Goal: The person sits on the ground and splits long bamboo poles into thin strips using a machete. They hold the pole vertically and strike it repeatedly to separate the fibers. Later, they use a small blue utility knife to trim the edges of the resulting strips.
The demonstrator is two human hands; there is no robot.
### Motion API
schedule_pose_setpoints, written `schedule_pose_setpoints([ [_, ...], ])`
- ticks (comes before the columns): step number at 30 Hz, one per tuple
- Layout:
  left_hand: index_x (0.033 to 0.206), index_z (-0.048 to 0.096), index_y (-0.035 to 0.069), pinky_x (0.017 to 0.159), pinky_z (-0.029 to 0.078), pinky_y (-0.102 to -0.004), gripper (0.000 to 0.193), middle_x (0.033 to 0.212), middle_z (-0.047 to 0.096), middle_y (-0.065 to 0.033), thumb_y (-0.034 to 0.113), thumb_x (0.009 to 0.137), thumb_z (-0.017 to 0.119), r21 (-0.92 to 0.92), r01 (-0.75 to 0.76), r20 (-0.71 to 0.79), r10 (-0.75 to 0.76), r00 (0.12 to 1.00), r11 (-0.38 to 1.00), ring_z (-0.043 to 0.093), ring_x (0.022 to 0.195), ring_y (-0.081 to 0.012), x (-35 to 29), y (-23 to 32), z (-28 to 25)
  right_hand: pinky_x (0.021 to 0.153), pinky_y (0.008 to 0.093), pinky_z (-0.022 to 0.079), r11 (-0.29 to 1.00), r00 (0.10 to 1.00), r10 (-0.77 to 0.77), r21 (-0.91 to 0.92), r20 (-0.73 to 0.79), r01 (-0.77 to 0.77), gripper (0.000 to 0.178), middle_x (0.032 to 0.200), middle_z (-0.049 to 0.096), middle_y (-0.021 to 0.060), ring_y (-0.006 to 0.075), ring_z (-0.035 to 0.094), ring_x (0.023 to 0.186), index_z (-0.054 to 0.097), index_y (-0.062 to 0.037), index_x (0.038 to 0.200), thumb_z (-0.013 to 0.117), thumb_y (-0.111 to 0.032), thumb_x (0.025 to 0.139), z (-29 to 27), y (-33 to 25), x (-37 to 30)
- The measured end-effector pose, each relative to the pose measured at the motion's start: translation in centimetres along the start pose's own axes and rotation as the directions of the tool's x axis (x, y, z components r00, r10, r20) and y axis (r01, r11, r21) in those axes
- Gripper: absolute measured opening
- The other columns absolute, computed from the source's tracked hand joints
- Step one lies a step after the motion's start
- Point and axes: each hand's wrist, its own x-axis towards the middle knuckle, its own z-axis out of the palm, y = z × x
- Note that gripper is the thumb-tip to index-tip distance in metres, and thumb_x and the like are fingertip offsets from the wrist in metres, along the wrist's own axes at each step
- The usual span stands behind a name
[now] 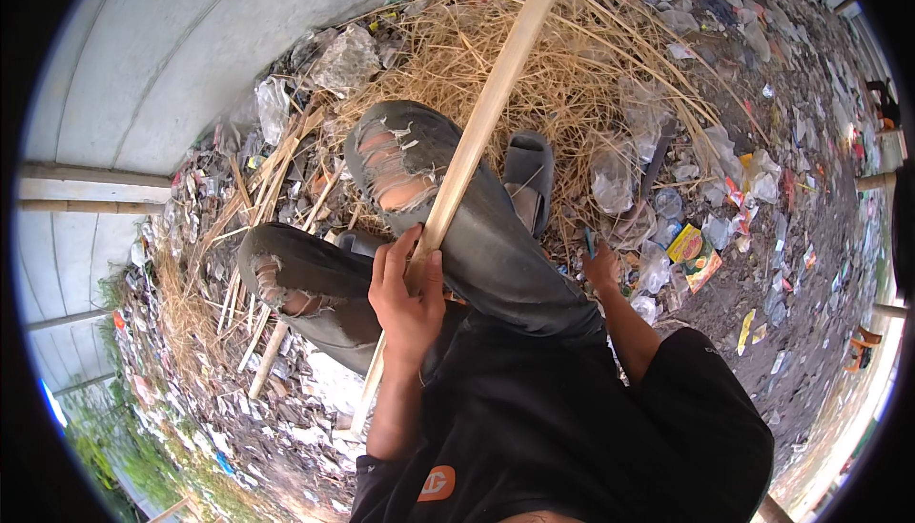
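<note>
A long, pale split-bamboo strip (496, 94) slants across my raised knee, from the top of the view down past my left forearm. My left hand (408, 285) is wrapped round its lower part, with the thumb on the right side and the fingers on the left. Down by my right hip, my right hand (602, 266) is closed on a thin blue-green object (589, 242). Only a short piece of that object shows, too little to tell its kind. The right hand is apart from the strip.
Straw-like bamboo shavings (429, 70) are heaped before my feet, one in a grey sandal (530, 175). More cut strips (276, 175) lie to the left. Plastic litter and a yellow-red wrapper (694, 254) cover the ground at right. A pale panel wall (162, 56) stands at far left.
</note>
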Motion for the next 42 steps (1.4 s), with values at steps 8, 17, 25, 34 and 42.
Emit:
schedule_pose_setpoints([
  [8, 0.124, 0.061, -0.005, 0.05, 0.04, -0.0173, 0.029, 0.095, 0.065, -0.0045, 0.006, 0.098, 0.066, -0.522, 0.319, 0.082, -0.326, 0.942, 0.791, 0.05, 0.06, -0.0023, 1.1, -1.5, -4.8, 0.073, 0.0488, 0.058, 0.931, 0.986, -0.147, 0.346, 0.073, 0.113, 0.043, 0.087, 0.071, 0.028, 0.0396, 0.073, 0.077, 0.055, -0.0024, 0.13, 0.049, -0.005, 0.088, -6.3, -0.9, 1.4],
  [17, 0.129, 0.055, -0.001, 0.041, 0.029, -0.0176, 0.032, 0.093, 0.059, -0.0036, 0.016, 0.103, 0.06, -0.664, 0.224, -0.102, -0.383, 0.918, 0.714, 0.042, 0.049, -0.0024, 3.9, -4.0, -10.8, 0.091, 0.0294, 0.049, 0.609, 0.896, -0.433, 0.702, -0.095, 0.369, 0.041, 0.113, 0.072, 0.011, 0.0141, 0.065, 0.104, 0.056, 0.0043, 0.135, 0.048, 0.005, 0.095, -18.7, -9.8, 1.3],
  [25, 0.128, 0.057, 0.001, 0.04, 0.03, -0.018, 0.029, 0.093, 0.06, -0.0037, 0.016, 0.103, 0.06, -0.701, 0.065, -0.274, -0.353, 0.894, 0.71, 0.043, 0.049, -0.0028, 7.1, -4.8, -15.9, 0.063, 0.0282, 0.046, 0.241, 0.816, -0.507, 0.864, -0.277, 0.442, 0.026, 0.085, 0.067, 0.0092, 0.0121, 0.057, 0.068, 0.062, 0.0011, 0.111, 0.048, -0.011, 0.094, -26.6, -21.6, -3.1],
  [34, 0.127, 0.055, 0.007, 0.039, 0.032, -0.0188, 0.03, 0.084, 0.06, -0.0012, 0.017, 0.1, 0.063, -0.789, 0.24, 0.075, -0.299, 0.951, 0.566, 0.047, 0.046, -0.0054, 14.4, -9.0, -19.0, 0.044, 0.023, 0.028, 0.24, 0.733, -0.603, 0.805, -0.314, 0.543, 0.055, 0.052, 0.043, -0.0051, 0.0036, 0.038, 0.045, 0.06, -0.0057, 0.071, 0.058, -0.051, 0.102, -29.6, -36.4, -8.7],
  [42, 0.125, 0.055, 0.005, 0.045, 0.033, -0.0198, 0.031, 0.077, 0.056, 0.0025, 0.012, 0.095, 0.062, -0.664, 0.505, 0.259, -0.464, 0.847, 0.552, 0.046, 0.052, -0.0032, 12.1, -14.3, -16.2, 0.048, 0.0226, 0.033, 0.236, 0.607, -0.792, 0.888, -0.06, 0.395, 0.041, 0.062, 0.047, -0.0029, 0.0049, 0.043, 0.053, 0.06, -0.0033, 0.091, 0.049, -0.039, 0.108, -24.8, -42.4, -9.6],
])
